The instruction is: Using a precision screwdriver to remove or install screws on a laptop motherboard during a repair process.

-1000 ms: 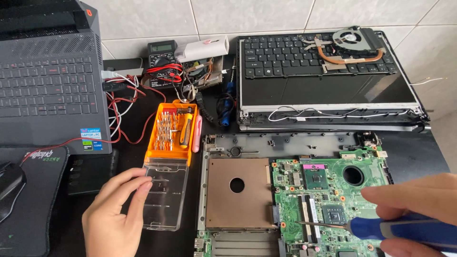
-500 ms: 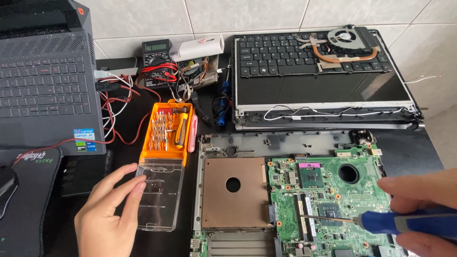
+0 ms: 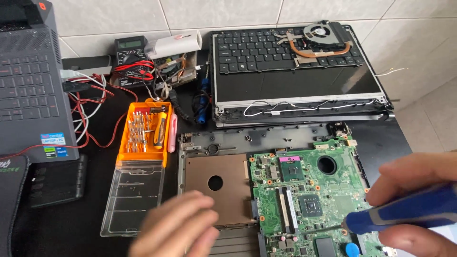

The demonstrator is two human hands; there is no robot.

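Note:
My right hand (image 3: 415, 190) grips a blue-handled screwdriver (image 3: 404, 215) at the lower right, its thin shaft pointing left onto the green motherboard (image 3: 304, 190) of an opened laptop base. My left hand (image 3: 176, 229) is blurred at the bottom centre, fingers spread and holding nothing, hovering over the brown metal plate (image 3: 214, 185) beside the board. To its left lies the clear lid (image 3: 133, 200) of an orange screwdriver bit case (image 3: 145, 131).
A removed laptop keyboard and screen panel (image 3: 295, 71) with a cooling fan (image 3: 320, 32) on it lies at the back. A multimeter (image 3: 131, 52) with red and black leads, loose wires, and a closed grey laptop (image 3: 28, 85) stand at the left.
My left hand has left the clear lid and moved right over the brown plate. My right hand and screwdriver have stayed near the board's lower right. The camera has moved closer.

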